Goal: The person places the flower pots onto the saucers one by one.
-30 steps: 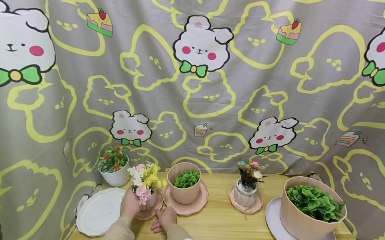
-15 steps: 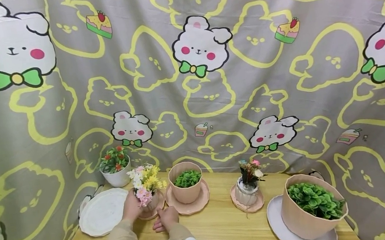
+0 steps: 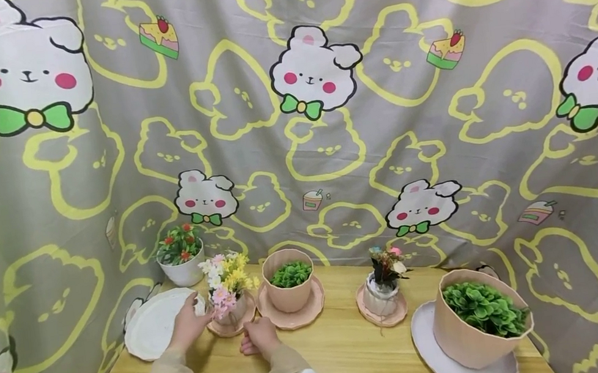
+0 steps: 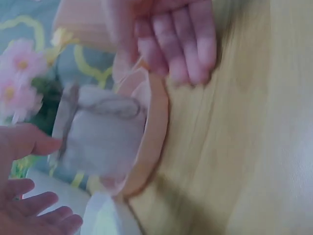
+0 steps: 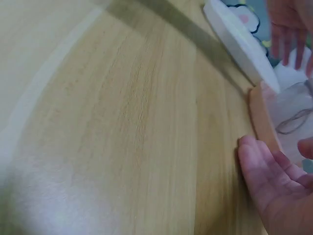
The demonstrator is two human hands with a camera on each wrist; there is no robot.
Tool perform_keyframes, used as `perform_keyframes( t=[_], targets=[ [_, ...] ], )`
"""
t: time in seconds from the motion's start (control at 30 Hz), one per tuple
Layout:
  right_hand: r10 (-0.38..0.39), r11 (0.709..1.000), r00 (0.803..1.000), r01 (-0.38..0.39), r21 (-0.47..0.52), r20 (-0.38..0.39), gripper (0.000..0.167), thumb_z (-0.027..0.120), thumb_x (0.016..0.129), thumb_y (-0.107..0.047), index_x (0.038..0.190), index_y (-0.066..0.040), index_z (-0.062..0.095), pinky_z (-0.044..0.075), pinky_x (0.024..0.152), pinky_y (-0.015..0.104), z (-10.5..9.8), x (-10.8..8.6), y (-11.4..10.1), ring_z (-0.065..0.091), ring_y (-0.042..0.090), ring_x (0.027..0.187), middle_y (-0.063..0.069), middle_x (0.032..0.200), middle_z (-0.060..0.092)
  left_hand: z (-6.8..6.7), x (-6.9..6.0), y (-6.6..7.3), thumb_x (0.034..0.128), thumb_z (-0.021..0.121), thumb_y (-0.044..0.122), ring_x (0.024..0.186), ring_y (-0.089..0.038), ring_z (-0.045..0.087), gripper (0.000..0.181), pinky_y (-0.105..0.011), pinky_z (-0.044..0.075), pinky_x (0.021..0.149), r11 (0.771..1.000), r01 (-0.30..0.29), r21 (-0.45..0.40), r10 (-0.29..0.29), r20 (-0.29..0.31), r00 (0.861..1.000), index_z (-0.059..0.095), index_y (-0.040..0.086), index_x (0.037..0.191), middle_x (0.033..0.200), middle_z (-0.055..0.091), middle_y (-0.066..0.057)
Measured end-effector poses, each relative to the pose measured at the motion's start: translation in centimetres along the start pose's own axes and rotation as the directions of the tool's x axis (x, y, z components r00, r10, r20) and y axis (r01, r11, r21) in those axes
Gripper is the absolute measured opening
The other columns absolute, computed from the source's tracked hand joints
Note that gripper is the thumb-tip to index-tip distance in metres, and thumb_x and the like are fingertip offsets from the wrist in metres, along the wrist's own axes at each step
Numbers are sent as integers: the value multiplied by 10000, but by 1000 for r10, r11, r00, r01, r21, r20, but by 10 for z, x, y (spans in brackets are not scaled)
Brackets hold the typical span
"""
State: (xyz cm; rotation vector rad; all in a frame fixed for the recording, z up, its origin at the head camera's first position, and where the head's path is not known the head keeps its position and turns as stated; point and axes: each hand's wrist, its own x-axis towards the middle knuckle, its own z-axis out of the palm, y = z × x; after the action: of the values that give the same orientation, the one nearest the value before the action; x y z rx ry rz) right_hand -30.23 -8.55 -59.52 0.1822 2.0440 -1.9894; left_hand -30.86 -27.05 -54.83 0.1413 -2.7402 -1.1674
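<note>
Pink, white and yellow flowers fill a small pale pot [image 3: 236,313] with twine round it, upright on a pink saucer [image 3: 217,329]. My left hand [image 3: 188,323] is just left of this pot, over the edge of a white plate [image 3: 151,329]. In the left wrist view, the left hand [image 4: 29,171] has its fingers spread, the thumb close to the pot [image 4: 105,129]. My right hand [image 3: 261,337] is at the saucer's front right. The right wrist view has the right hand [image 5: 274,181] with loosely bent fingers by the saucer's rim [image 5: 264,117]; contact is unclear.
A pink pot [image 3: 291,295] of greenery stands on a saucer to the right. Farther right are a small flower pot [image 3: 381,297] and a big pink pot [image 3: 476,332] on a pale plate [image 3: 427,341]. A white pot [image 3: 182,270] with red flowers stands behind the white plate.
My left hand has come away from the flower pot, moving left, and its fingers have spread. The right hand stays near the saucer. The view has shifted slightly.
</note>
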Motion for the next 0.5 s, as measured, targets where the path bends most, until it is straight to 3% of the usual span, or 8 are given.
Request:
perform_keyframes(
  t=[0.13, 0.27, 0.37, 0.5],
  targets=[
    [-37, 999, 997, 36, 18, 69, 199, 517, 891, -78, 929, 88, 619, 602, 541, 305, -9, -9, -5, 639, 126, 516, 131, 686, 677, -27, -12, -16, 864, 614, 96, 1179, -571, 499, 605, -606, 439, 999, 999, 52, -15, -53, -92, 994, 378, -145, 1365, 1308, 469, -424],
    [-76, 997, 990, 74, 24, 119, 219, 514, 924, -93, 981, 93, 614, 607, 569, 301, -18, -15, -8, 638, 104, 552, 148, 739, 691, -47, -23, -36, 876, 562, 95, 1157, -554, 518, 520, -595, 440, 987, 992, 118, -37, -123, -195, 973, 432, -141, 1321, 1281, 500, -404],
    [-97, 995, 985, 96, 16, 142, 205, 512, 927, -91, 966, 83, 613, 610, 585, 310, -25, -21, -9, 646, 108, 573, 145, 744, 689, -53, -32, -49, 881, 549, 99, 1148, -557, 506, 494, -603, 425, 974, 983, 176, -50, -183, -256, 949, 448, -139, 1302, 1269, 498, -406],
    [-116, 993, 979, 117, 7, 165, 192, 522, 923, -92, 962, 74, 611, 612, 599, 312, -36, -28, -9, 662, 118, 595, 142, 744, 689, -53, -45, -64, 880, 552, 122, 1140, -586, 435, 478, -631, 367, 959, 962, 266, -68, -273, -336, 902, 470, -146, 1267, 1230, 487, -413]
  ],
)
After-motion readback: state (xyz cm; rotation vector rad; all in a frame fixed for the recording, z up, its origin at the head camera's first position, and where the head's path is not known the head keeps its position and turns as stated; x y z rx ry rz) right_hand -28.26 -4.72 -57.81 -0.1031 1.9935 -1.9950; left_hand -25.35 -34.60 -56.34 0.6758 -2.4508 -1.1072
